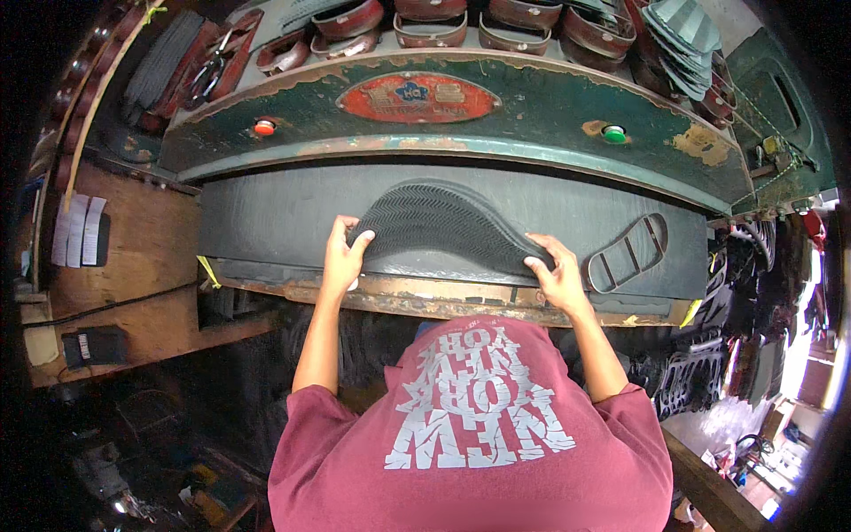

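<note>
Black ridged sheet (434, 222): in my 2 hands, over the front of the grey board (257, 222), middle bowed away from me; can't tell how much of it touches.
Left hand (339, 263): thumb and fingers pinching the sheet's left end.
Right hand (565, 282): same pinch, right end; nearest the die.
Sole-shaped die (631, 254): flat on board, right of right hand, not touching; thin rim, 3 crossbars, board showing through.
Dark red forms (430, 34): row on press top, hollow; insides shadowed, contents unclear.
Grey cut pieces (687, 40): stacked, top right.
Dark sheets (161, 66): piled top left.
Board front edge (425, 297): worn, brownish, just below the sheet; yellow ties (208, 271) at both ends.
Back limit: green press beam (550, 106), chipped paint, runs behind the board.
Side room: board surface stretches left of my left hand; right side shared with die.
Oval plate (355, 99): red, blue emblem, raised lettering.
Buttons: red button (264, 128) left, green button (613, 134) right.
Paper strips (78, 230): pale, on wooden table (151, 266); print too small.
My shirt (355, 470): maroon, big pale-grey lettering.
</note>
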Tool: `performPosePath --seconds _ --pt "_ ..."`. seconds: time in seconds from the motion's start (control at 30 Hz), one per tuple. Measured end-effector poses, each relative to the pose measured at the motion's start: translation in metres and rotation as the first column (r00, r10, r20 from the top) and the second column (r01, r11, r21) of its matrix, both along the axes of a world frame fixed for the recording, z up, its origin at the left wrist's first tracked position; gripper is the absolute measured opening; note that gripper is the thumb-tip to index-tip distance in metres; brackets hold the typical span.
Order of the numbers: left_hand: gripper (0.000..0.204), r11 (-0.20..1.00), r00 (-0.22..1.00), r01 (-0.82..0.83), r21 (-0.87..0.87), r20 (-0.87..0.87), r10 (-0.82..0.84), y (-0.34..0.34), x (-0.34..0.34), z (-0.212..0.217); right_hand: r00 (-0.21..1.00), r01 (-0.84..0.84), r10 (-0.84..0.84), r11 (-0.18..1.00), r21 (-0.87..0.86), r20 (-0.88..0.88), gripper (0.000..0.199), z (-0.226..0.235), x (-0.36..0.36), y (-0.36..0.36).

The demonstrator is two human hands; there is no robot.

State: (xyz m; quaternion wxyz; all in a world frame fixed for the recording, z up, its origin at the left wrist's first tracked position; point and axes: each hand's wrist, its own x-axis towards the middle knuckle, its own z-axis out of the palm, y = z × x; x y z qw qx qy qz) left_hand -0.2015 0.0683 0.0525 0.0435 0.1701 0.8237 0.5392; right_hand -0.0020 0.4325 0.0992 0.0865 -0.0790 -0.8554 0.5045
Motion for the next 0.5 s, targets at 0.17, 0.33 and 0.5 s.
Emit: performPosePath --seconds 0.17,0.33,0.5 --pt "0.030 0.999 0.998 0.039 0.018 -0.041 -0.039 0.006 0.017 -0.013 0.995 0.096 -0.097 0.993 0.064 0.015 0.032 -0.010 0.008 0.016" --pt "0.040 0.993 0.994 0.111 -0.050 -0.017 -0.112 0.014 0.025 -0.018 0.994 0.108 -0.104 0.981 0.162 -0.036 0.032 -0.037 0.007 0.011" --pt "0.044 0.995 1.000 -0.001 -0.103 0.014 0.002 0.036 0.023 -0.014 0.982 0.190 -0.185 0.973 0.134 -0.046 0.032 -0.039 -0.002 0.009"
